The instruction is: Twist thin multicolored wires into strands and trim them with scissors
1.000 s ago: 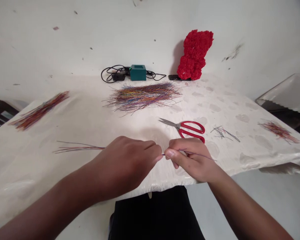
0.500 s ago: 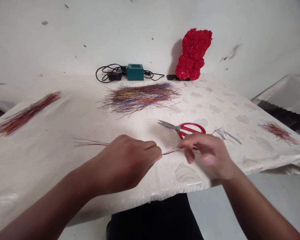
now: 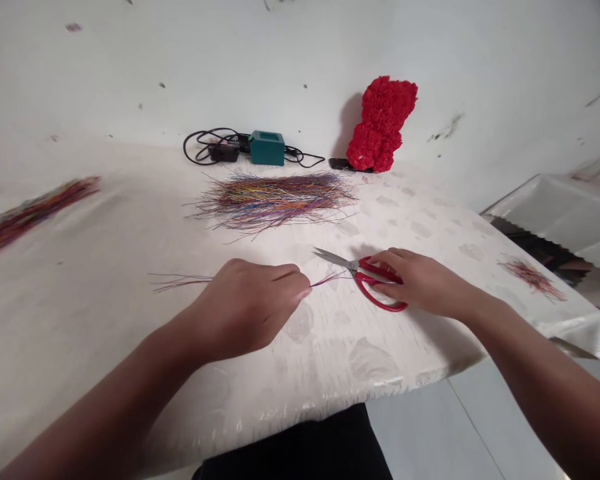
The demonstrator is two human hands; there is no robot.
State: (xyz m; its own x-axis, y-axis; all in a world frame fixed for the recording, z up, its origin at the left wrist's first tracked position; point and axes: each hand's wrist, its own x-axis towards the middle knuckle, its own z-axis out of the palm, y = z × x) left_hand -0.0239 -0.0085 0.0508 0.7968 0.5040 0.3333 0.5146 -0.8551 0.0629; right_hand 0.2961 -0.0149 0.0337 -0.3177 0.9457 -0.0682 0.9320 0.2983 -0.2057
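My left hand [image 3: 260, 303] is closed in a pinch around a few thin coloured wires [image 3: 183, 283]. Their loose ends stick out on the left, and reddish-purple ends fan out to the right past my thumb. Over the red handles of a pair of scissors [image 3: 353, 265] lies my right hand [image 3: 420, 280], its thumb and fingers gripping them. The steel blades point left, slightly parted, just above the wire ends. Part of the upper handle is hidden by my fingers.
A large pile of coloured wires [image 3: 280, 200] lies behind my hands, another bundle [image 3: 40, 210] at far left, short clippings [image 3: 533, 277] at right. Against the wall stand a teal box [image 3: 267, 148] with black cables [image 3: 200, 143] and a red flower-covered object [image 3: 383, 123]. The table's front edge is close.
My right hand has left the wire ends and closed on the scissors' handles, which have turned a little. My left hand keeps its pinch on the wires. The view has shifted slightly.
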